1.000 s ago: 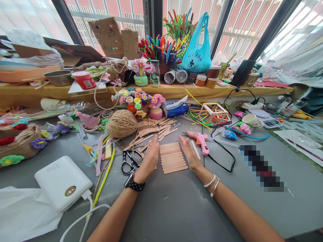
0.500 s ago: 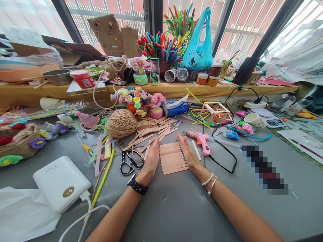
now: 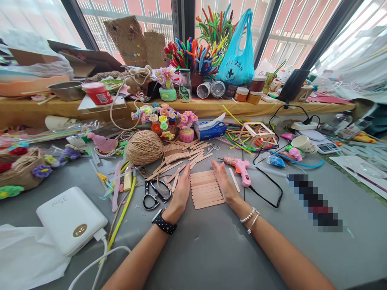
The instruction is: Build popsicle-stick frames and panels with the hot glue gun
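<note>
A cluttered grey surface (image 3: 211, 249) runs under barred windows. On it lies a row of wooden craft sticks (image 3: 206, 189), side by side and touching. The left hand (image 3: 181, 192) and right hand (image 3: 223, 182) stand flat and open on edge against the row's two ends, gripping nothing, apparently to square the sticks flush. Right of the row lies a pink glue gun (image 3: 240, 167); left of it, scissors (image 3: 155, 194).

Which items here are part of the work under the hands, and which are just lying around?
In use: row of wooden sticks, pressed between left hand and right hand.

Lying about: scissors, glue gun, ball of twine, white power bank, loose sticks.
</note>
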Motion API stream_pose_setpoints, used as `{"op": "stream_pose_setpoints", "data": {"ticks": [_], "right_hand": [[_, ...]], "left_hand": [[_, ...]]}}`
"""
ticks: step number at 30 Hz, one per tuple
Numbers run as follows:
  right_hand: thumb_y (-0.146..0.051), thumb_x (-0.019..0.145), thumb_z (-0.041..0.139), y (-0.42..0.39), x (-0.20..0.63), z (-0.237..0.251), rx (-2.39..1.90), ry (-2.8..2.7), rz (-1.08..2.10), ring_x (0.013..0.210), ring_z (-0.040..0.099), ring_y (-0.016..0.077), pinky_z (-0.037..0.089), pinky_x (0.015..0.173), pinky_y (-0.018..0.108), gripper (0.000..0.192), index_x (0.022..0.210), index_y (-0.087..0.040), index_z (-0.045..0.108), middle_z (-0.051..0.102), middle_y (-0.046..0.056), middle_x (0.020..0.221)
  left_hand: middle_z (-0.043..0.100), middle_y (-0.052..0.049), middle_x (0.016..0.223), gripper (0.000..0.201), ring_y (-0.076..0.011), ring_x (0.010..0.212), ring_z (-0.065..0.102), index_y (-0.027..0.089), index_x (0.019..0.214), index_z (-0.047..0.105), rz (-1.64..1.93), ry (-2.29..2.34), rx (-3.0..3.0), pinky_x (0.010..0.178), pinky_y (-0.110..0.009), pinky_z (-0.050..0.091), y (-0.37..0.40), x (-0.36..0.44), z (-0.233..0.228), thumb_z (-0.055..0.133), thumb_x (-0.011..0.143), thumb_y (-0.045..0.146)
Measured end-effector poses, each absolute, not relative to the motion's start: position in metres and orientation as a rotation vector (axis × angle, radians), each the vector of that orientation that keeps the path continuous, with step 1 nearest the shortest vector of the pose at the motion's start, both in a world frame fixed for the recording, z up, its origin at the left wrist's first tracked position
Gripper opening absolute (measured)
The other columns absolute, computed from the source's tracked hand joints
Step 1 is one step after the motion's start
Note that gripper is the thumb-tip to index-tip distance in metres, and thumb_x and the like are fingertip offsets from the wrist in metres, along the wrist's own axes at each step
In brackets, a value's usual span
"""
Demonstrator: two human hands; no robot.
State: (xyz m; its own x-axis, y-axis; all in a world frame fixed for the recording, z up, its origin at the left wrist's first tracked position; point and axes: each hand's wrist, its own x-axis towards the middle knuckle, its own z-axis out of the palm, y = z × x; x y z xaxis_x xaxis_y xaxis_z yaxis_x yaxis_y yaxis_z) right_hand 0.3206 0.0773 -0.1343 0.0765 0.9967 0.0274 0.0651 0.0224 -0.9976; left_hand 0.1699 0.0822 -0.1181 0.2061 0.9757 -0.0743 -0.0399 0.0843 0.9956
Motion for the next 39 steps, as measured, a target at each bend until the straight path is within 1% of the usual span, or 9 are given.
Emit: {"op": "stream_pose_setpoints", "data": {"ticks": [3, 7, 10, 14, 17, 22, 28, 33, 39], "right_hand": [[-0.057, 0.083, 0.005, 0.075, 0.321, -0.13, -1.261, -1.183, 1.121, 0.126, 0.023, 0.0185, 0.021, 0.105, 0.04, 0.069, 0.134, -0.014, 0.025, 0.024, 0.005, 0.138], [-0.056, 0.083, 0.001, 0.065, 0.322, -0.126, -1.228, -1.201, 1.104, 0.125, 0.024, 0.0191, 0.026, 0.103, 0.04, 0.069, 0.134, -0.015, 0.023, 0.025, 0.004, 0.138], [-0.053, 0.084, -0.001, 0.059, 0.321, -0.125, -1.226, -1.246, 1.061, 0.125, 0.025, 0.0182, 0.029, 0.102, 0.04, 0.067, 0.134, -0.017, 0.023, 0.028, 0.002, 0.137], [-0.054, 0.083, -0.003, 0.057, 0.319, -0.122, -1.243, -1.178, 1.116, 0.125, 0.024, 0.017, 0.026, 0.104, 0.037, 0.07, 0.134, -0.014, 0.022, 0.027, 0.003, 0.137], [-0.056, 0.083, 0.0, 0.056, 0.318, -0.12, -1.216, -1.115, 1.17, 0.126, 0.023, 0.0182, 0.023, 0.105, 0.037, 0.072, 0.134, -0.011, 0.023, 0.025, 0.006, 0.138], [-0.057, 0.083, 0.005, 0.055, 0.317, -0.119, -1.2, -1.121, 1.155, 0.125, 0.024, 0.0193, 0.023, 0.104, 0.041, 0.068, 0.133, -0.018, 0.028, 0.028, 0.004, 0.137], [-0.06, 0.081, 0.004, 0.055, 0.317, -0.119, -1.188, -1.096, 1.227, 0.127, 0.019, 0.0158, 0.019, 0.106, 0.035, 0.073, 0.135, -0.013, 0.022, 0.021, 0.004, 0.139], [-0.063, 0.079, 0.006, 0.054, 0.316, -0.117, -1.178, -1.069, 1.24, 0.127, 0.019, 0.0151, 0.017, 0.106, 0.033, 0.075, 0.135, -0.015, 0.021, 0.021, 0.003, 0.14], [-0.067, 0.076, 0.025, 0.049, 0.313, -0.111, -1.049, -0.836, 1.323, 0.128, 0.02, 0.0165, 0.012, 0.107, 0.033, 0.077, 0.132, -0.014, 0.027, 0.024, 0.005, 0.139]], "left_hand": [[0.016, 0.001, 0.14, 0.054, -0.0133, 0.127, 0.017, 0.015, 0.135, 0.017, 1.016, 1.068, 1.217, 0.105, -0.026, 0.021, 0.08, 0.168, -0.117, 0.01, 0.085, 0.033], [0.018, -0.002, 0.14, 0.056, -0.0144, 0.126, 0.021, 0.014, 0.136, 0.015, 1.003, 1.089, 1.208, 0.103, -0.026, 0.026, 0.071, 0.17, -0.114, 0.007, 0.085, 0.037], [0.015, -0.001, 0.141, 0.056, -0.012, 0.127, 0.017, 0.013, 0.136, 0.011, 1.05, 1.119, 1.162, 0.104, -0.026, 0.022, 0.065, 0.174, -0.111, 0.004, 0.085, 0.035], [0.012, -0.003, 0.141, 0.056, -0.0106, 0.127, 0.016, 0.009, 0.136, 0.008, 1.148, 1.141, 1.024, 0.105, -0.026, 0.019, 0.06, 0.18, -0.106, 0.007, 0.085, 0.032], [0.015, -0.006, 0.141, 0.057, -0.0122, 0.127, 0.019, 0.005, 0.135, 0.012, 1.171, 1.124, 0.967, 0.105, -0.027, 0.02, 0.059, 0.183, -0.104, 0.01, 0.084, 0.032], [0.015, -0.004, 0.141, 0.055, -0.0114, 0.127, 0.018, 0.009, 0.135, 0.013, 1.155, 1.121, 1.02, 0.105, -0.027, 0.02, 0.058, 0.184, -0.106, 0.009, 0.084, 0.03], [0.015, -0.006, 0.141, 0.055, -0.0099, 0.127, 0.019, 0.004, 0.134, 0.011, 1.154, 1.08, 0.898, 0.105, -0.024, 0.019, 0.057, 0.185, -0.104, 0.009, 0.085, 0.028], [0.015, -0.004, 0.142, 0.053, -0.0084, 0.127, 0.019, 0.005, 0.134, 0.013, 1.199, 1.016, 0.763, 0.105, -0.023, 0.017, 0.055, 0.187, -0.098, 0.013, 0.085, 0.025], [0.02, -0.006, 0.141, 0.052, -0.0096, 0.126, 0.023, 0.005, 0.133, 0.018, 1.276, 0.986, 0.56, 0.105, -0.022, 0.017, 0.043, 0.189, -0.093, 0.021, 0.086, 0.026]]}}
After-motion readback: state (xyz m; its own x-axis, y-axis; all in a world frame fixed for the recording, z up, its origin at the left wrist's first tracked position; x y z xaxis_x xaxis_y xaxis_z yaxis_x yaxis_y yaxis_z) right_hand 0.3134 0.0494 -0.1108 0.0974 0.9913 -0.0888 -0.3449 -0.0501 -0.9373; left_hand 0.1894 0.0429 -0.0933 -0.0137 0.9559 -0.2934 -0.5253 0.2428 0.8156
